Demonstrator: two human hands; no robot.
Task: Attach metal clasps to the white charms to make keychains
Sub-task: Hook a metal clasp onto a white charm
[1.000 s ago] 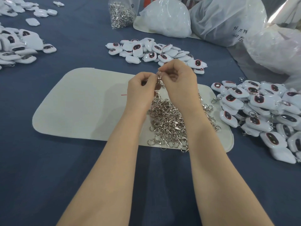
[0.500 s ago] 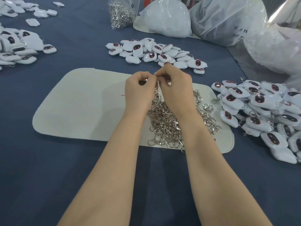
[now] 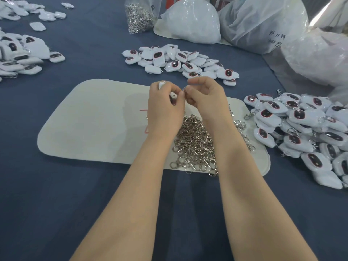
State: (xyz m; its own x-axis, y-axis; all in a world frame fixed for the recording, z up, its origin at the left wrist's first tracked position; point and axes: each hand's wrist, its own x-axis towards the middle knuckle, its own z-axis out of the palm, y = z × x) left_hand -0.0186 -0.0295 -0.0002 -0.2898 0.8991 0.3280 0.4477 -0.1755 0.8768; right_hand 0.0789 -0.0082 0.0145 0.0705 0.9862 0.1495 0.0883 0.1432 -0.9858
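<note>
My left hand (image 3: 165, 106) grips a white charm (image 3: 161, 84), mostly hidden inside the curled fingers. My right hand (image 3: 206, 98) pinches a small metal clasp (image 3: 184, 89) right against the charm, fingertips of both hands meeting above the white mat (image 3: 94, 125). A heap of loose metal clasps (image 3: 195, 144) lies on the mat under my wrists. Bare white charms (image 3: 178, 59) with dark red-rimmed faces lie in a pile beyond my hands. To the right is a pile of charms with clasps on them (image 3: 301, 129).
More white charms (image 3: 20, 55) lie at the far left on the blue cloth (image 3: 56, 204). A clear bag of clasps (image 3: 140, 16) stands at the back. Large white plastic bags (image 3: 263, 23) fill the back right.
Both hands have stayed together above the mat, shifting slightly while working clasp and charm. More of the white charm now shows at the top of my left hand.
</note>
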